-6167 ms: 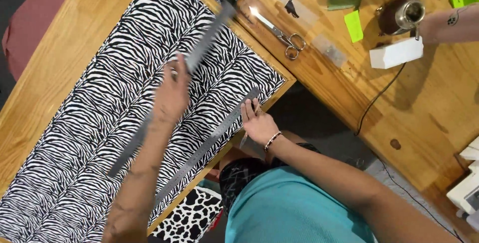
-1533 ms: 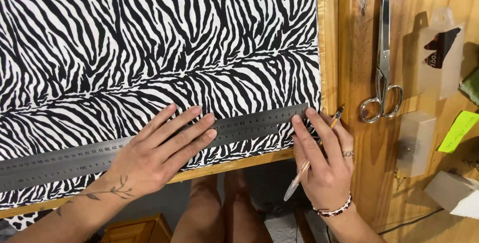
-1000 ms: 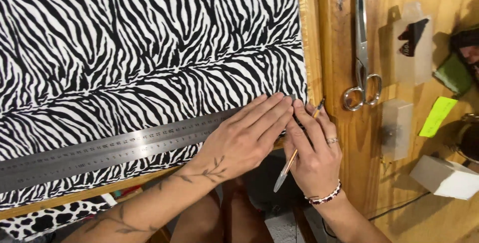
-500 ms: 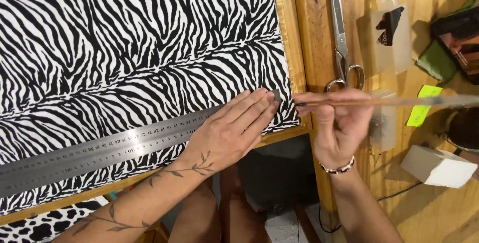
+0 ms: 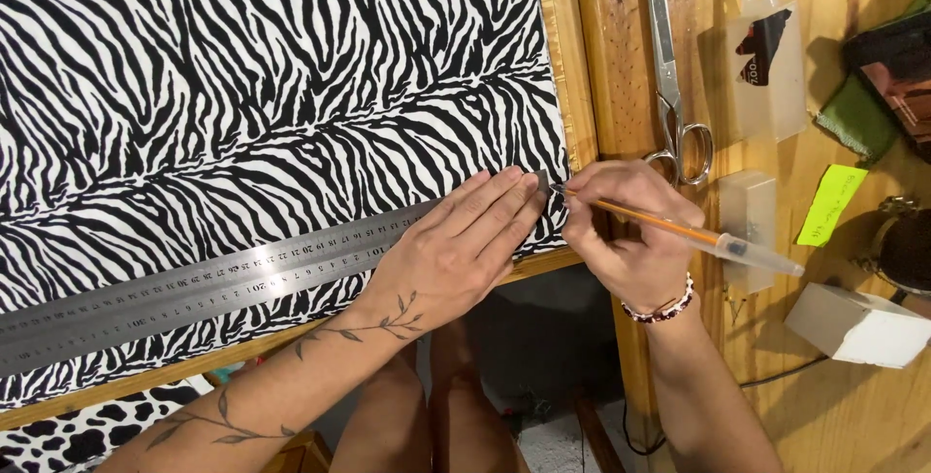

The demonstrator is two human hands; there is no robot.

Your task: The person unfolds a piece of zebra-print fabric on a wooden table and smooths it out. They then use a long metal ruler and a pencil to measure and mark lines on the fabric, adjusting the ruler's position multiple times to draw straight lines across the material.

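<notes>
Left hand [image 5: 456,255] lies flat with fingers spread, pinning the steel ruler [image 5: 213,289] on the zebra fabric [image 5: 272,75] — press firmly — while right hand [image 5: 630,240] fingers pinch the pen [image 5: 679,232] at the counter's edge.

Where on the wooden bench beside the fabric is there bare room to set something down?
Bare wood runs between the zebra fabric edge and the scissors. More lies below the white box, toward the near corner. Crowded: the far right, with clear containers, green note and box. The left hand pins the ruler; the right hand holds a pen.
</notes>
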